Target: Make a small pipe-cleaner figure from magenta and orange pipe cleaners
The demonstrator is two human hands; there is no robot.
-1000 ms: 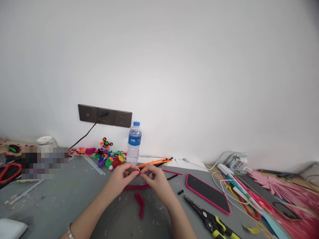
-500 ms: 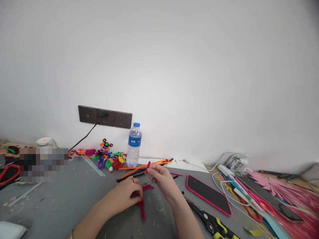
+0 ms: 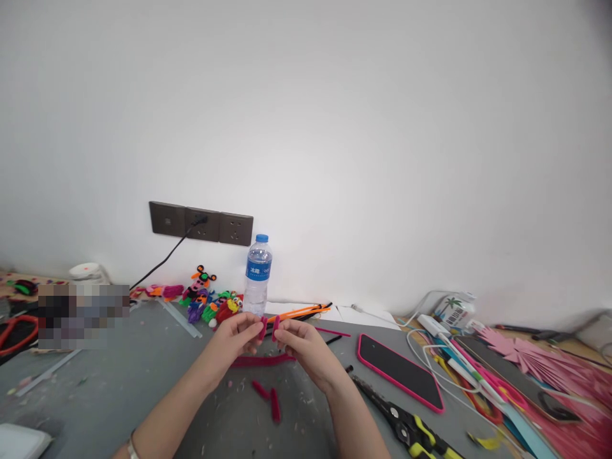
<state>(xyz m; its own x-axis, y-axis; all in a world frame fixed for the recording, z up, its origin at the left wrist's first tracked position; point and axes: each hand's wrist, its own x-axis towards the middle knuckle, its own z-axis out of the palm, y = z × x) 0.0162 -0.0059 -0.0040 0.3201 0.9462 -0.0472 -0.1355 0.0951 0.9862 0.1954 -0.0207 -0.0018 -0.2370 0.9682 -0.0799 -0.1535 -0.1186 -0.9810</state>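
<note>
My left hand pinches a short crimson pipe cleaner piece between thumb and fingers. Close beside it, my right hand grips a second short crimson piece, held nearly upright. Both hands are raised a little over the grey mat, with the pieces a small gap apart. Beneath them a longer crimson strip lies across the mat. Nearer to me rest two more short crimson pieces, one slanted and one almost straight.
Behind my hands are a water bottle, orange pipe cleaners and small fuzzy figures. On the right lie a pink-cased phone, black-and-yellow pliers, a white cable and pink paper.
My left hand has lifted a short crimson piece from the mat and come up to the right hand. My right hand has shifted slightly left and down, still gripping its piece.
</note>
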